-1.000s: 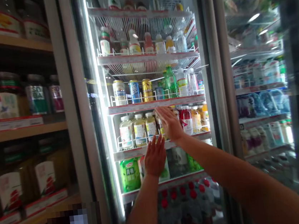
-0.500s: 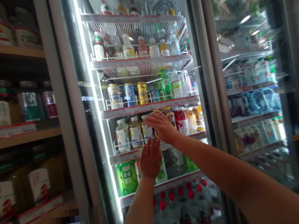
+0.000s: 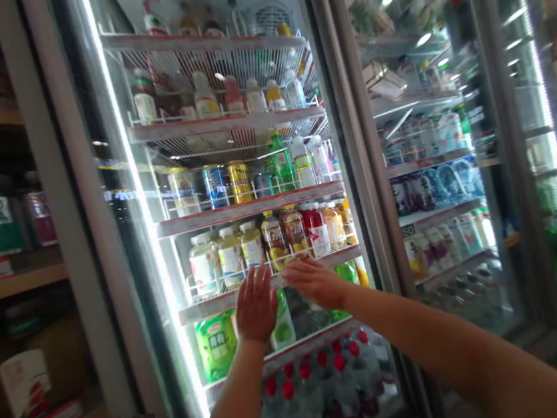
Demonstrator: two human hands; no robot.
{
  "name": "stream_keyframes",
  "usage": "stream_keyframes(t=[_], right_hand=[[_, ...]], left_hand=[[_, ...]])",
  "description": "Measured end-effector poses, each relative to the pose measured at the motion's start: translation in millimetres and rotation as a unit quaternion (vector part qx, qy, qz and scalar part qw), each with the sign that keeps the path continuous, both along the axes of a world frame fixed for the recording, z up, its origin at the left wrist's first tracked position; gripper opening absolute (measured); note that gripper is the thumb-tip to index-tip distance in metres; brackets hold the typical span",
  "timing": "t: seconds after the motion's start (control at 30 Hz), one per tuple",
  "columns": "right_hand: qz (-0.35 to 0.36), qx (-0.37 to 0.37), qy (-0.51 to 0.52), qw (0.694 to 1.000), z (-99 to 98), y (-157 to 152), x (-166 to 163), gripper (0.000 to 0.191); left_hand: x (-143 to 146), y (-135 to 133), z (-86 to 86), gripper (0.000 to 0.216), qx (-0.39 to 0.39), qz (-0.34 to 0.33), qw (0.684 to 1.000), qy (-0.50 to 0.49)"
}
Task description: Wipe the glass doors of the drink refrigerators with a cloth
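Both hands are raised in front of a lit drinks fridge. My left hand (image 3: 256, 305) has its fingers stretched upward and holds nothing that I can see. It overlaps the lower shelf's edge, near a green carton (image 3: 282, 320). My right hand (image 3: 315, 281) reaches in from the right with its fingers extended to the left, just below brown-labelled bottles (image 3: 275, 236). No object shows in it. Whether either hand touches the glass or a shelf, I cannot tell. White-capped bottles (image 3: 231, 256) stand behind and above my left hand, and a green pack (image 3: 217, 345) sits to its left.
Higher shelves carry cans (image 3: 240, 181) and a green bottle (image 3: 282, 161). Red-capped bottles (image 3: 307, 393) fill the bottom. A metal door frame (image 3: 353, 160) parts this fridge from another stocked one (image 3: 440, 211). At left, a wooden shelf (image 3: 15, 282) holds jars.
The view has swung to the right, so the fridge appears further left. My right hand has dropped from in front of the bottles to the shelf edge below. Both hands remain empty.
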State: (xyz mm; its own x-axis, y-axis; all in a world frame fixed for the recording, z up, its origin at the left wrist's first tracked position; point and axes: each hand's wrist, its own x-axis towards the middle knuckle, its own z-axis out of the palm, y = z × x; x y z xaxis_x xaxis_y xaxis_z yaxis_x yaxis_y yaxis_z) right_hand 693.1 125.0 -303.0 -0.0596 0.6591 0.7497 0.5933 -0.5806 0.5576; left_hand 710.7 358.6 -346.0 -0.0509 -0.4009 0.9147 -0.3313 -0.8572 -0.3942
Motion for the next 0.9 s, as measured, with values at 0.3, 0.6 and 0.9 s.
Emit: stream_keyframes(t=[0.3, 0.6, 0.9], right_hand=[[-0.024, 0.207, -0.011, 0.978, 13.4, -34, 5, 0.049], [-0.036, 0.056, 0.028, 0.997, -10.8, -52, -5, 0.048], [-0.038, -0.010, 0.032, 0.999, -44.6, -63, -8, 0.044]], left_hand=[[-1, -2, 3.0, 0.072, 0.001, 0.012, 1.000, 0.003], [2, -1, 3.3, 0.071, 0.001, 0.002, 1.000, 0.010], [2, -2, 4.2, 0.070, 0.000, 0.000, 1.000, 0.005]])
